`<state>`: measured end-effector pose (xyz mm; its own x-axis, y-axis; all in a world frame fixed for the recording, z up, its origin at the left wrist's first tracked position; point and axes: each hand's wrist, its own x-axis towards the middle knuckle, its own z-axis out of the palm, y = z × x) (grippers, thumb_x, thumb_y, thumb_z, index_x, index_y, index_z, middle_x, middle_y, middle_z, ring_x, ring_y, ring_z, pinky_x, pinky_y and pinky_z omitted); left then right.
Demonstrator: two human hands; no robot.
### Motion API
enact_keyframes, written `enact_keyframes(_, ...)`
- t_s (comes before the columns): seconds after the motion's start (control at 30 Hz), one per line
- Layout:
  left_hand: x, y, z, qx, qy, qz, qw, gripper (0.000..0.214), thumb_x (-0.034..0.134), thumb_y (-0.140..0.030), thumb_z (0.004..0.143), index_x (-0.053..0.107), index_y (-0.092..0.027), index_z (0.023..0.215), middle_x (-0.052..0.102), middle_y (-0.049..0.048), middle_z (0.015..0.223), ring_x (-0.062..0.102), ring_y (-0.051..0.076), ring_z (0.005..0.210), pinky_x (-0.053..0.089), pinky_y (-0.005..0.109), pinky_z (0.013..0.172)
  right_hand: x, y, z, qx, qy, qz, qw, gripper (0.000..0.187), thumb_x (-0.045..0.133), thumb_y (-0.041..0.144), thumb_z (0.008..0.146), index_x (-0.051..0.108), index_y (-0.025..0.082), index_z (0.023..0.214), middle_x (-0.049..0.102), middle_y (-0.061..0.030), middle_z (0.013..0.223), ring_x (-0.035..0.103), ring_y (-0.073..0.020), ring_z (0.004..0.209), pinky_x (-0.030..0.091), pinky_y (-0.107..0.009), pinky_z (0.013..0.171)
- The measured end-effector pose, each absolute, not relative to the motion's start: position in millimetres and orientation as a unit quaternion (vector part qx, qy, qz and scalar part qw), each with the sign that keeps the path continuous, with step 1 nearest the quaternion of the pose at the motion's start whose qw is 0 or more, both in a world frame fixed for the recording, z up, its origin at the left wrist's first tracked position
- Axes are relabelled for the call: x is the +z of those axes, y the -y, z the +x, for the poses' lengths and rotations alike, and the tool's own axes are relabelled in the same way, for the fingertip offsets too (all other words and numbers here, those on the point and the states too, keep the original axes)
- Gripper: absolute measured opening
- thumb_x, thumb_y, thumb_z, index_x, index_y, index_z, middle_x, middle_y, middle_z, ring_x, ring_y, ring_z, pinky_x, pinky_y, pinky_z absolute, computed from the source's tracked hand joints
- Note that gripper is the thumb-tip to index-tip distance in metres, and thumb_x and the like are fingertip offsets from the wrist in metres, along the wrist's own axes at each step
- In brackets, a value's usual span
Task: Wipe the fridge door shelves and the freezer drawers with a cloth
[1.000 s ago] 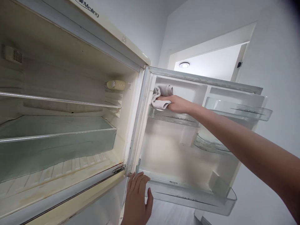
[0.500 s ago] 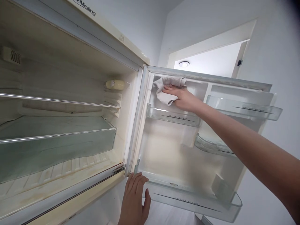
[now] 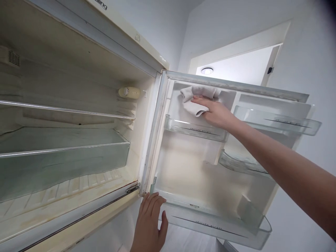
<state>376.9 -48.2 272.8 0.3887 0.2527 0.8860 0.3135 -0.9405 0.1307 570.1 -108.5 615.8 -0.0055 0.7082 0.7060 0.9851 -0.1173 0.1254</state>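
Shifted rightward since the earlier frame: cloth (image 3: 187,99), exposing more hinge-side door panel (image 3: 176,108). Left hand (image 3: 151,220): loosely open, beside bottom bin (image 3: 210,229); contact unclear. Right hand (image 3: 217,113): open, fingers flattened over cloth, above upper bin (image 3: 195,130); apparently wiping away from hinge.

Clock read from my right hand (image 3: 215,113). Door top edge (image 3: 236,86) caps 12; divider (image 3: 236,99) blocks between 2 and 3. Right-hand bin (image 3: 301,126) juts out at 3, my right forearm (image 3: 275,161) fills 4, curved bin (image 3: 236,165) at 5 partly behind it. Cloth (image 3: 198,101) takes 10; I get a slim strip at 9 between it and the upper-left bin (image 3: 195,130). Best opening: bare door panel (image 3: 183,164) at 7, bottom bin (image 3: 217,224) and my left hand (image 3: 150,220) bounding it below. Far off at 9, room above the fridge shelf (image 3: 68,109).
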Motion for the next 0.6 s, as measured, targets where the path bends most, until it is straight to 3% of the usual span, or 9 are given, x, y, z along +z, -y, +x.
enact_keyframes(0.1,272.3,48.2,375.5,-0.521,0.166,-0.836,0.031,0.035,0.048,-0.010,0.078,0.047,-0.022,0.111,0.071,0.0029,0.098,0.063,0.021,0.105,0.052,0.046,0.094,615.1,109.5,569.0,-0.383,0.582,-0.694,0.182,0.061,0.045,0.012,0.078,0.048,0.027,0.137,0.041,0.0022,0.147,0.036,-0.0285,0.136,0.036,-0.047,0.111)
enact_keyframes(0.23,271.2,47.7,376.6,-0.524,0.169,-0.835,0.026,0.034,0.048,-0.010,0.079,0.047,-0.022,0.110,0.071,0.0029,0.098,0.063,0.021,0.105,0.051,0.046,0.095,613.7,115.9,562.0,-0.386,0.531,-0.743,0.130,0.058,0.045,0.014,0.078,0.052,0.025,0.134,0.050,-0.0003,0.140,0.053,-0.0330,0.121,0.047,-0.047,0.097)
enact_keyframes(0.43,270.0,47.7,378.0,-0.517,0.172,-0.838,0.014,0.034,0.048,-0.011,0.079,0.047,-0.022,0.111,0.070,0.0026,0.099,0.062,0.020,0.108,0.050,0.046,0.096,614.3,126.7,557.8,-0.307,0.541,-0.780,0.077,0.051,0.046,0.013,0.075,0.064,0.030,0.119,0.060,0.0049,0.129,0.057,-0.0279,0.116,0.049,-0.037,0.092)
enact_keyframes(0.6,270.6,48.8,377.7,-0.517,0.176,-0.838,0.011,0.034,0.049,-0.011,0.080,0.048,-0.023,0.112,0.070,0.0023,0.100,0.061,0.020,0.109,0.050,0.045,0.098,619.3,127.9,561.2,-0.262,0.551,-0.791,0.051,0.036,0.047,0.020,0.077,0.070,0.029,0.104,0.071,-0.0015,0.105,0.063,-0.0282,0.100,0.050,-0.036,0.081)
